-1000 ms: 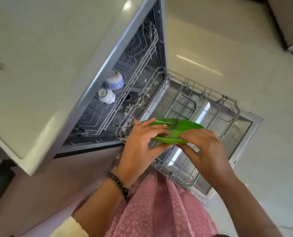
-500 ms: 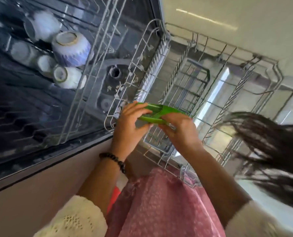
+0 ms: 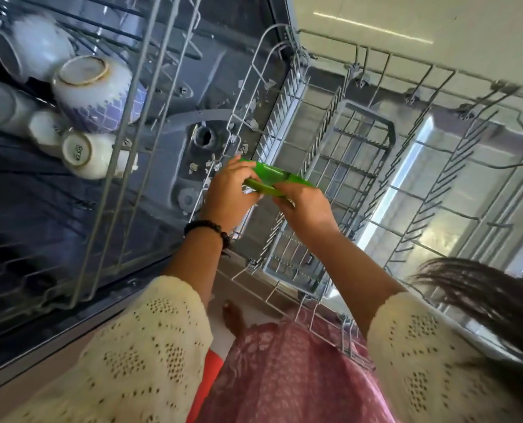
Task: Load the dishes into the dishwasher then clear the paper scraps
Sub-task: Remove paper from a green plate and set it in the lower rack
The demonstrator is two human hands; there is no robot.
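My left hand (image 3: 228,190) and right hand (image 3: 304,206) both pinched the smooth green plastic plate (image 3: 269,178), held edge-on above the pulled-out wire lower rack (image 3: 287,117). I judged it could slip between the thin tines or tip; paper scraps (image 3: 251,123) littered the tub floor.

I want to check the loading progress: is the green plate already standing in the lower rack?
No, the green plate is gripped by the left hand and the right hand above the lower rack.
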